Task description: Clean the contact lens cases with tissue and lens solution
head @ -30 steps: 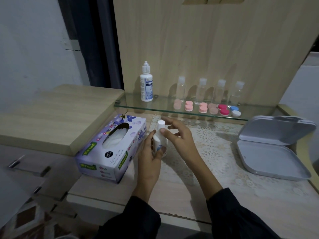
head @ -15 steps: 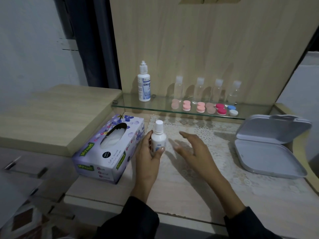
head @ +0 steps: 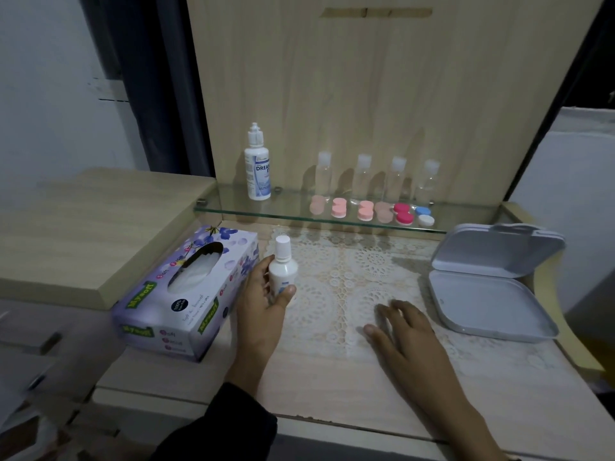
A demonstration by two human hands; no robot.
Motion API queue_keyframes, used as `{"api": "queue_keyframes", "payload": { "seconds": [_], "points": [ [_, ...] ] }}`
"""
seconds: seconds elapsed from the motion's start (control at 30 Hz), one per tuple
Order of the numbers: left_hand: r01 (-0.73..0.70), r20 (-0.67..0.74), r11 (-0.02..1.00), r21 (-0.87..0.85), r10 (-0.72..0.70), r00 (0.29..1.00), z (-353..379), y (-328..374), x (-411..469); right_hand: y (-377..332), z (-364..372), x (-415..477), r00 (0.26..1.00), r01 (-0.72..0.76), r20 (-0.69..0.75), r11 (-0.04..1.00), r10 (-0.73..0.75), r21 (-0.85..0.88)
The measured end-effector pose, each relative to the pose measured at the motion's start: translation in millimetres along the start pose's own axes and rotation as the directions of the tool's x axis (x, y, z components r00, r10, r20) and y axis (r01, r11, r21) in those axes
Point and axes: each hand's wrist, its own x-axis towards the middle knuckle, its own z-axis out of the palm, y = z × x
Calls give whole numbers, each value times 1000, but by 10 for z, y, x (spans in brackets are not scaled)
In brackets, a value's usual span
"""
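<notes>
Holding a small white bottle upright on the desk with the left hand, thumb and fingers curled round its body, cap on, just beside the tissue box. Resting the right hand flat on the lace mat, fingers spread, gripping nothing, near the open grey box. No case brought down yet: all the lens cases in a row on the glass shelf, in front of four clear bottles, with a larger solution bottle at the shelf's left end.

Probably at the setting-up step. To do it well:

- Fetch one case down to the mat first.
- Pull a tissue before uncapping, so as to leave no hand short.
- Steady the bottle with the left hand and twist the cap with the right.
- Go easy on the squeeze once open, since the body looks soft.
- Keep the nozzle off both tissue and case.
- Reach for the front row low and slow to avoid toppling the clear bottles behind.
</notes>
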Motion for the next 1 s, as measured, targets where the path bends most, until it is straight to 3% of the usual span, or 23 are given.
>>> {"api": "queue_keyframes", "payload": {
  "seconds": [0.4,0.73,1.0],
  "points": [
    [-80,-37,993,89,84,996,215,724,1287,44,25,15,1000,1,-11,999,-1,32],
    [-71,-65,946,316,97,993,486,456,1945,68,34,47,1000,11,-21,999,-10,53],
    [-47,-15,978,202,51,999,349,543,1681,97,31,48,1000,-12,-11,999,12,53]
  ]
}}
